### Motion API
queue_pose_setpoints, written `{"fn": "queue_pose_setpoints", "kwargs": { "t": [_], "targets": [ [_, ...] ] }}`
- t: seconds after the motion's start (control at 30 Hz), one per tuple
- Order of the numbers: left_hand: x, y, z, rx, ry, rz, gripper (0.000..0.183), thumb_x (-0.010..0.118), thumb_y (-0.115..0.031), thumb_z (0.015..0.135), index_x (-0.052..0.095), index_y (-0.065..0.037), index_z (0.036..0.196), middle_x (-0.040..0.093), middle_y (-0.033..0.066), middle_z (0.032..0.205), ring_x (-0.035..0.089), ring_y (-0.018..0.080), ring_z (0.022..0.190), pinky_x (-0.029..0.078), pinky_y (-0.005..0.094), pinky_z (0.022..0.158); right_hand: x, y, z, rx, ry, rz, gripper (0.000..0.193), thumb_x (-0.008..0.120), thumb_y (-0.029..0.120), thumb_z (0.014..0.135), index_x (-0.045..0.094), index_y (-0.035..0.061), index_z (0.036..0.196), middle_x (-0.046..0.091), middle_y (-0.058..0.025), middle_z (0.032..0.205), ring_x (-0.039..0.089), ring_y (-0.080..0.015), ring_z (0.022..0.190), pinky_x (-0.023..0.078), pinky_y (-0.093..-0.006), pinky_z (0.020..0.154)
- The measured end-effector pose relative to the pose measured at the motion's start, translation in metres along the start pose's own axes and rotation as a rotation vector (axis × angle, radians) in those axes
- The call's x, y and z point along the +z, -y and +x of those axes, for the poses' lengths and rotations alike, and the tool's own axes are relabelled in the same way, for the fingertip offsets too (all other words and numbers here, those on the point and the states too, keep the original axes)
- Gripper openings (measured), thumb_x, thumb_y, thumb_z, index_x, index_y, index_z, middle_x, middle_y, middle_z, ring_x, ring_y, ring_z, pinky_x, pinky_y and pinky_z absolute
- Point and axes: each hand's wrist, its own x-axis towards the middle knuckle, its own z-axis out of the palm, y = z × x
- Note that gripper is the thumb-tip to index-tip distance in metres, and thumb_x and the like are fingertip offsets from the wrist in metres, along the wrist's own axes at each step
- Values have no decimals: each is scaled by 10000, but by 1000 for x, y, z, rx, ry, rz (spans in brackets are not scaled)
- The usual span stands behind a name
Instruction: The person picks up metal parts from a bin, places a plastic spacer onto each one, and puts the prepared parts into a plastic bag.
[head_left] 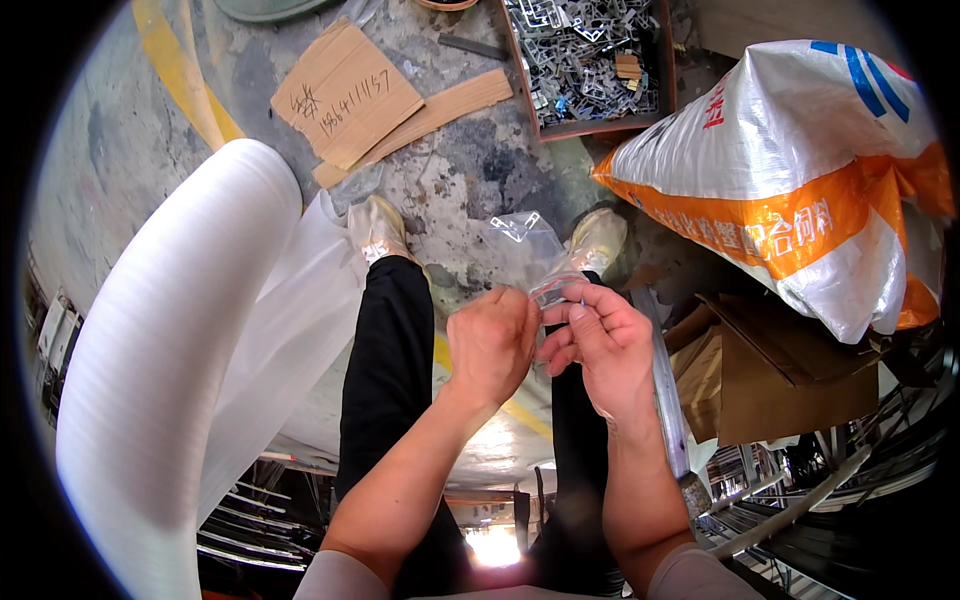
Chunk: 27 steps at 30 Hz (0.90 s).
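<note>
- Centrally, left hand (490, 340) and right hand (600, 345) close together above the knees, both pinching the lower edge of a small clear plastic bag (530, 250).
- Left hand: fingers curled, thumb and fingertips clamped on the bag's near edge.
- Right hand: thumb and forefinger nipping the same edge just beside the left, remaining fingers loosely bent.
- Bag standing up and away from the hands, with a small angular metal piece (515, 228) visible through the film near its upper end.
- Below the hands: black trouser legs (385, 370) and pale shoes on a stained concrete floor (450, 170) with yellow painted lines.
- To the left: large roll of white foam sheet (170, 350), a loose length draping toward the left leg.
- To the right: full white-and-orange woven sack (790, 170) resting over brown cardboard boxes (770, 385).
- Farther off, at the top: shallow tray of small metal parts (585, 60), and flat scraps of cardboard (345, 90) lying on the floor.
</note>
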Motion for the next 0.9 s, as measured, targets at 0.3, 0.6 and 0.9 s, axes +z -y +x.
{"fn": "queue_pose_setpoints", "kwargs": {
  "t": [0.3, 0.6, 0.9],
  "targets": [
    [3, -1, 1, 8, -13, -3, 235, 657, -94, 878, 511, -41, 702, 550, 142, 668, 584, 364, 614, 450, 451, 538, -7, 0, -8, -73, 35, -159, 312, 455, -1, 1002, 490, -85, 1301, 655, -146, 923, 649, -147, 659, 501, -237, 524],
    [5, 0, -2, 18, 27, 30, 219, 671, -121, 857, 526, -58, 705, 573, 137, 684, 604, 358, 621, 468, 457, 543, -6, 4, -1, 86, 92, -60, 303, 419, 11, 1021, 455, -71, 1310, 654, -154, 919, 663, -181, 647, 522, -260, 519],
    [6, 0, -3, 30, 33, 36, 224, 671, -126, 854, 524, -60, 698, 569, 132, 678, 599, 353, 614, 466, 451, 537, -7, 5, -2, 113, 62, -66, 305, 394, 57, 1040, 457, -81, 1304, 654, -159, 907, 680, -209, 649, 541, -280, 530]
  ]
}}
